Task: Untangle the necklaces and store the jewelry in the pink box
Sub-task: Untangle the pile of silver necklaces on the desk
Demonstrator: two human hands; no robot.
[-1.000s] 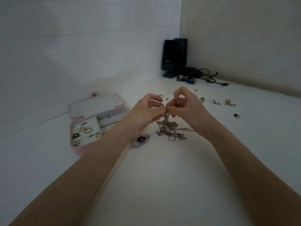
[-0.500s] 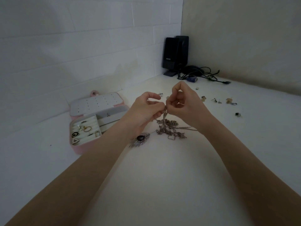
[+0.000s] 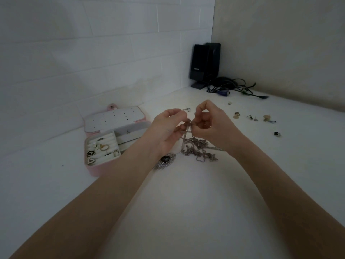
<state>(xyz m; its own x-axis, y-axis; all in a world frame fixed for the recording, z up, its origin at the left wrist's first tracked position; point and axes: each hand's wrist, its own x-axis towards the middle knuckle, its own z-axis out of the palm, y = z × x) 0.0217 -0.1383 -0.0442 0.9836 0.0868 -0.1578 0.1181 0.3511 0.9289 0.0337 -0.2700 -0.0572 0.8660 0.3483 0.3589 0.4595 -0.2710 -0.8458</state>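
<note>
A tangle of silver necklaces [image 3: 199, 149] lies on the white table, with a strand lifted up between my hands. My left hand [image 3: 167, 130] and my right hand [image 3: 212, 126] both pinch that raised knot of chain just above the pile. A large silver pendant with a dark stone [image 3: 165, 160] lies beside my left wrist. The pink box [image 3: 97, 170] stands open at the left, with several rings in its white slots and its lid laid back.
Loose earrings and small pieces [image 3: 252, 117] are scattered at the right, and a small dark piece [image 3: 277, 134] lies further right. A black speaker [image 3: 204, 64] and a bundle of cables [image 3: 233, 87] fill the far corner. Walls close in behind and to the left.
My hands have risen a little and drawn slightly apart, pulling the chain knot higher. The pile and the box have stayed where they were.
</note>
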